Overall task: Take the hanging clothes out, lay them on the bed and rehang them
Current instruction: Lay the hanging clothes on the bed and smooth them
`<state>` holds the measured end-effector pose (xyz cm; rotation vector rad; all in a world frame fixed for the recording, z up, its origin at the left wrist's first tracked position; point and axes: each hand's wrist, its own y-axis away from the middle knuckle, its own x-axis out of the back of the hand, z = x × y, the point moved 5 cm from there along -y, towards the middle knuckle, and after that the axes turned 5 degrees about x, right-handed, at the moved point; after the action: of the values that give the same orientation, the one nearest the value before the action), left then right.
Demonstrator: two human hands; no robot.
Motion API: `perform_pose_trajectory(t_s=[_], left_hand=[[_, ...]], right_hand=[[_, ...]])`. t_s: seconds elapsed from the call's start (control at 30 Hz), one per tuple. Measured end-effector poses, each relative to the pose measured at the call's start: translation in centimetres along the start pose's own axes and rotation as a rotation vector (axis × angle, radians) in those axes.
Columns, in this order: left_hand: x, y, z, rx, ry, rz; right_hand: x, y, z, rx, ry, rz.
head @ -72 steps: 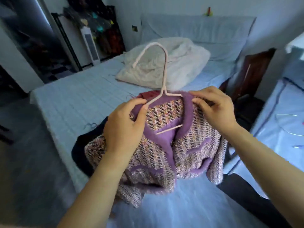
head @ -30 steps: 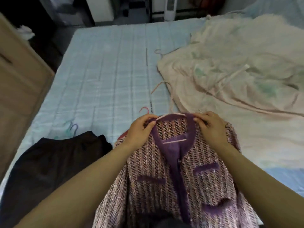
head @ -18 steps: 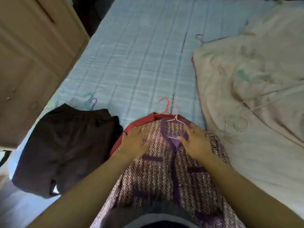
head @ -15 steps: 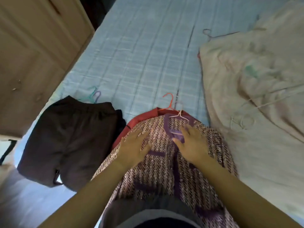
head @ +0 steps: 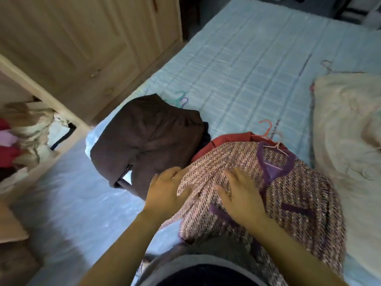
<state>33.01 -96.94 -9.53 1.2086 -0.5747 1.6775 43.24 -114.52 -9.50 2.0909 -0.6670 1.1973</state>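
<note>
Pink-and-purple tweed jacket (head: pixel 288 193) spread flat at the near edge of the bed (head: pixel 237 65), pale hanger (head: pixel 277 148) inside its purple collar, hook pointing far. Right hand (head: pixel 240 191) flat and open on the jacket's front, fingers spread, gripping nothing. Left hand (head: pixel 165 189) likewise open, palm down on the jacket's left edge, just beside a dark brown garment (head: pixel 146 141). Red garment (head: pixel 231 139) under the jacket's far side, with an orange hanger hook (head: pixel 267 127) showing. Teal and purple hanger hooks (head: pixel 181 100) past the brown garment. Cream quilt (head: pixel 348 131) to the right. Wooden wardrobe (head: pixel 82 38) to the far left.
</note>
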Motion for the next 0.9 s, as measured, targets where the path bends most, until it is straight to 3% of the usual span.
perform_pose_trajectory(t_s=[0.33, 0.57, 0.9], left_hand=[[13.2, 13.8, -22.8, 0.324, 0.004, 0.265], [22.1, 23.6, -39.0, 0.595, -0.083, 0.379], [39.1, 22.2, -55.5, 0.661, -0.212, 0.627]], right_hand=[[-6.2, -2.2, -30.2, 0.434, 0.096, 0.050], [-12.4, -3.7, -51.7, 0.757, 0.128, -0.011], [-12.3, -12.2, -77.2, 1.075, 0.027, 0.087]])
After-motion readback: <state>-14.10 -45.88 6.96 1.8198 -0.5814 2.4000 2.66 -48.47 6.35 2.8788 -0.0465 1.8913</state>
